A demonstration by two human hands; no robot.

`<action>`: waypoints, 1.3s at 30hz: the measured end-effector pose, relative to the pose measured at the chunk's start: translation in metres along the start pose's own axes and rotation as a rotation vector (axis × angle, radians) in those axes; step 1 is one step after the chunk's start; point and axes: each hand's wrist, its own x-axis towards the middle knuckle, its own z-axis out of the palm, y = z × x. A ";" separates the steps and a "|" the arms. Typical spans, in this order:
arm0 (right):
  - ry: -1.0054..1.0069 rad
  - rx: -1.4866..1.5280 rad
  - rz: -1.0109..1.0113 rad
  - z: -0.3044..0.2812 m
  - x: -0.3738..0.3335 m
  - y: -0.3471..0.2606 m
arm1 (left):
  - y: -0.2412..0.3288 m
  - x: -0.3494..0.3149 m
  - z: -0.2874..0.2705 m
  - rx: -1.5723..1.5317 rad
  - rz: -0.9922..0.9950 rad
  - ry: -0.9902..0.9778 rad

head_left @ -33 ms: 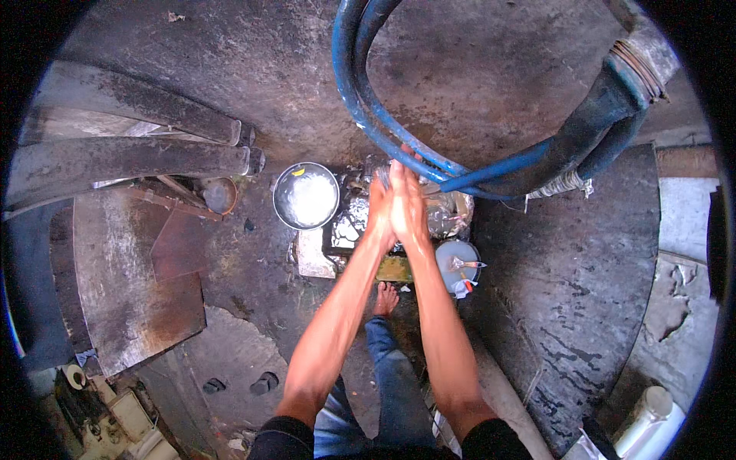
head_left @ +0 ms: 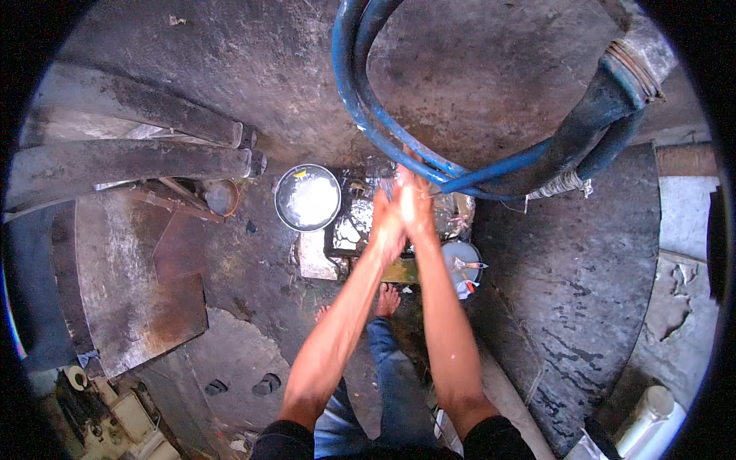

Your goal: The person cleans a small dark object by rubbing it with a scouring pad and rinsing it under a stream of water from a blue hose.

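Palm to palm, my left hand [head_left: 389,222] and my right hand [head_left: 415,201] press together over a dark tray [head_left: 349,232] with a shiny wet surface. Their fingers are stretched out and partly blurred, some passing behind the blue hose. Nothing shows between the palms, though the contact area itself is hidden. To the left of the hands is a round metal basin [head_left: 308,198] with bright reflections inside and a yellow piece near its far rim. A pale round tub [head_left: 454,253], with a brush [head_left: 469,264] lying across it, is to the right of my right wrist.
Thick blue hoses [head_left: 360,103] loop above the work spot and reach the upper right. Two large pipes [head_left: 146,158] come in from the left. Worn metal sheets [head_left: 138,284] lie at the left, a dark panel [head_left: 567,307] at the right. Black sandals [head_left: 267,384] rest on the floor.
My hands have slid against each other, the left one drawing slightly back toward me. More of the other foot shows beside my left forearm.
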 end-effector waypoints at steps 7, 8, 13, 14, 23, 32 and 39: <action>0.027 0.761 0.365 -0.019 -0.035 -0.083 | 0.022 0.013 -0.025 0.205 0.220 0.100; 0.014 0.750 0.415 -0.026 -0.043 -0.082 | 0.021 0.012 -0.023 0.314 0.248 0.077; -0.094 1.125 0.364 -0.043 -0.050 -0.062 | 0.019 0.020 -0.016 0.067 0.180 0.004; -0.109 1.230 0.333 -0.046 -0.049 -0.063 | 0.024 0.020 -0.017 0.031 0.167 -0.019; -0.106 1.430 0.501 -0.069 -0.048 -0.062 | 0.046 0.006 -0.012 0.018 0.164 -0.119; 0.143 0.916 0.650 -0.063 -0.042 -0.042 | 0.057 -0.012 -0.011 0.801 0.384 -0.105; 0.105 0.765 0.533 -0.078 -0.036 -0.037 | 0.073 -0.015 -0.013 0.787 0.220 -0.112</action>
